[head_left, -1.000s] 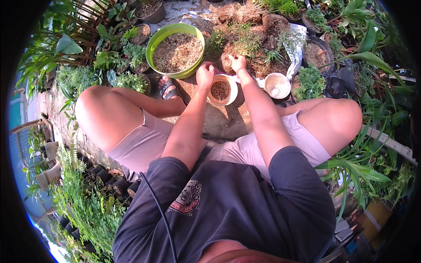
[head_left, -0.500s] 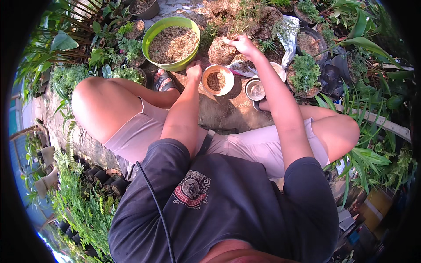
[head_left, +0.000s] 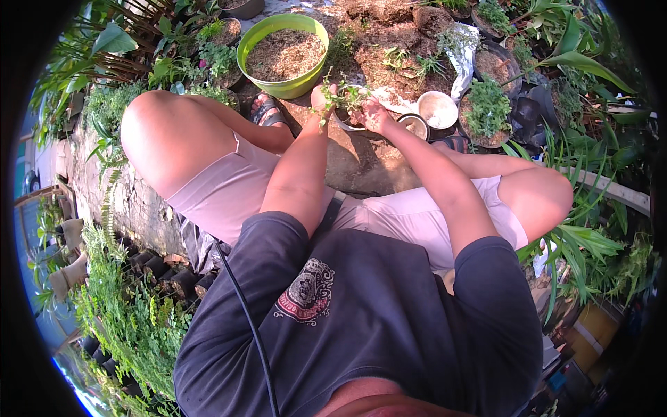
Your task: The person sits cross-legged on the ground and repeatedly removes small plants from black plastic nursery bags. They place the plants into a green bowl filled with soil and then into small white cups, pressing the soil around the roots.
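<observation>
A leafy green plant (head_left: 339,99) with thin stems is over the small white pot (head_left: 353,128), its lower part in or at the mouth. My left hand (head_left: 323,99) is closed around the stems on the left side. On the other side, my right hand (head_left: 376,115) has its fingers closed at the base of the plant, by the pot's rim. The root ball is mostly hidden by leaves and fingers. Just beyond my left hand stands a large lime-green pot (head_left: 306,87) filled with a brown, crumbly growing mix (head_left: 286,55).
Right of my right hand are a small round container (head_left: 415,126) and a white tub (head_left: 438,110). Loose brown soil (head_left: 389,42) lies beyond. Potted plants (head_left: 486,111) crowd the right; more foliage (head_left: 111,104) stands left. My sandalled foot (head_left: 267,111) is near the green pot.
My right hand has brought the plant toward me from the soil pile to the small pot. My left hand has gone from beside that pot to the plant's stems.
</observation>
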The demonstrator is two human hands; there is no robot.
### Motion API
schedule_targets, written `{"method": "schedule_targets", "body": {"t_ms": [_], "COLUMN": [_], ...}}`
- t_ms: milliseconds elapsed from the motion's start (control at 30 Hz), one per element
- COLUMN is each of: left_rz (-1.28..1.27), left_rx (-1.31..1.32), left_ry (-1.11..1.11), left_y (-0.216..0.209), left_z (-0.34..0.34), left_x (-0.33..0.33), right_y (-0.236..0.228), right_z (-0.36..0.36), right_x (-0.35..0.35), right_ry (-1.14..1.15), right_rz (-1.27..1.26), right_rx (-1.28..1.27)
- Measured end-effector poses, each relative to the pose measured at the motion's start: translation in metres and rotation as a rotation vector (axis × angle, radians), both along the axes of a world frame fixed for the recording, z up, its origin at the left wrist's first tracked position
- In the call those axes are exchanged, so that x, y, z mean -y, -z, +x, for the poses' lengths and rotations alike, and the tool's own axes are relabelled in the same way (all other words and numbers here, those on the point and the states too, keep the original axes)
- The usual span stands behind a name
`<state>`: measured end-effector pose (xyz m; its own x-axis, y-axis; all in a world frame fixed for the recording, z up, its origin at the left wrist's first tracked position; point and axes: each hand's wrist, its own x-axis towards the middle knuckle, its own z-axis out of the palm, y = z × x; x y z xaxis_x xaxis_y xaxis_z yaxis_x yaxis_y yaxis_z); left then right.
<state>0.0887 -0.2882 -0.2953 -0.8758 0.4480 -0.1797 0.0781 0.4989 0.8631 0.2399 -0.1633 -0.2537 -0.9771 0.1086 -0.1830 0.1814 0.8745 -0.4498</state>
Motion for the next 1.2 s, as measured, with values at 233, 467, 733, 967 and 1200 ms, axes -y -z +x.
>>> {"method": "schedule_targets", "body": {"t_ms": [233,467,733,967,1200], "left_rz": [0.120,0.024,-0.153,-0.195,-0.202], "left_rx": [0.192,0.357,-0.228,-0.148,-0.105], "left_ry": [0.226,0.087,0.204,0.107,0.063], "left_y": [0.000,-0.004,-0.010,-0.048,-0.050], "left_z": [0.000,0.004,0.004,0.019,0.017], "left_x": [0.007,0.008,0.011,0.002,-0.006], "right_y": [0.002,-0.015,0.017,0.020,0.010], "right_z": [0.008,0.018,0.018,0.011,-0.002], "right_x": [-0.001,0.016,0.008,-0.005,-0.014], "right_ry": [0.307,0.354,0.199,0.322,0.344], "right_rz": [-0.226,-0.174,0.069,-0.026,-0.110], "right_rx": [0.084,0.075,-0.225,-0.082,0.089]}}
